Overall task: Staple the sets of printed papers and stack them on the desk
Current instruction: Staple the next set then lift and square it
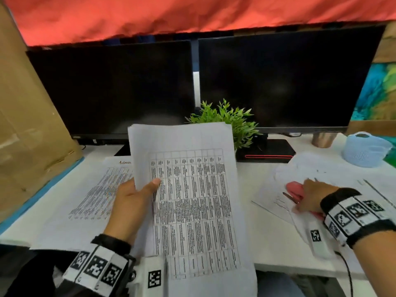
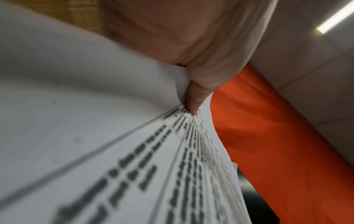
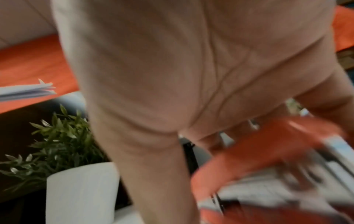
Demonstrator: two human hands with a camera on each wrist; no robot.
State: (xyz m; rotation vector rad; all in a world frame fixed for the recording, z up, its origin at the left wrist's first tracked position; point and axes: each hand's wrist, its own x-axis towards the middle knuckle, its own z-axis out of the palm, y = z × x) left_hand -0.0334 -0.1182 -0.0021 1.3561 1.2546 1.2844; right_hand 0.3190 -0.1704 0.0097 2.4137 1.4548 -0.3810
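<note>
Nearest to me, my left hand [image 1: 132,202] holds a set of printed papers [image 1: 188,200] raised off the desk and tilted toward me: my thumb [image 1: 153,183] presses on the printed face near the left edge while the other fingers lie behind the sheets, out of sight. In the left wrist view the thumb [image 2: 195,97] bears down on the top sheet, which bows beneath it, and the table's rows of text run away from the thumb tip. The set [image 2: 95,136] is several sheets thick, its top corners slightly fanned. To the right, my right hand [image 1: 312,196] rests over a red stapler [image 1: 296,192] that lies on loose white sheets [image 1: 278,189] on the desk [image 1: 267,243]; the fingers curl around its body, with the stapler's front end projecting beyond them to the left. The right wrist view is blurred, but it shows the stapler [image 3: 268,151] under the fingers [image 3: 149,166]. Beneath the raised set, to its left, another printed sheet [image 1: 92,189] lies flat on the desk. Farther back stands a small green plant [image 1: 231,121], just behind the top edge of the raised set, with a pale blue basket [image 1: 364,151] and a metal cup [image 1: 323,139] to the far right. Farthest, two dark monitors [image 1: 278,82] stand side by side under a red cloth [image 1: 192,13].
</note>
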